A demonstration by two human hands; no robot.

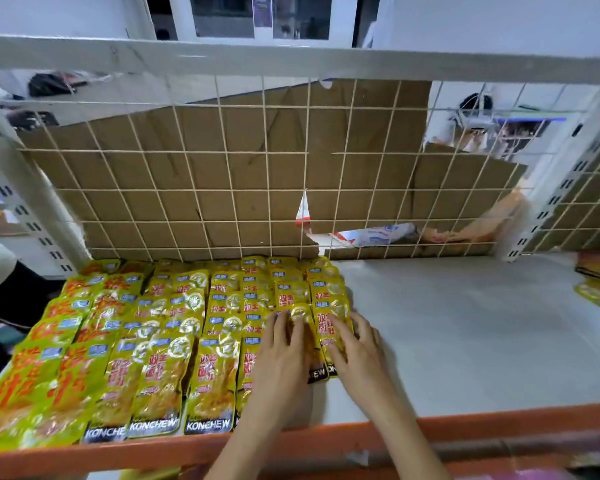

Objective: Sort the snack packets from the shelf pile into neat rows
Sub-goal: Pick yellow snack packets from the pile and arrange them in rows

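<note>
Yellow snack packets (pixel 160 341) lie in overlapping rows across the left half of the grey shelf (pixel 465 323). My left hand (pixel 281 362) rests flat, fingers straight, on the front packets of the second row from the right. My right hand (pixel 357 355) presses with straight fingers on the front packet of the rightmost row (pixel 329 306), along its right edge. A few loose yellow packets (pixel 598 292) lie at the shelf's far right edge.
A white wire grid (pixel 222 188) backed by brown cardboard closes the shelf's rear. An orange rail (pixel 465 431) runs along the front edge. White perforated uprights stand at both sides. Red and white bags (pixel 371 235) show behind the grid.
</note>
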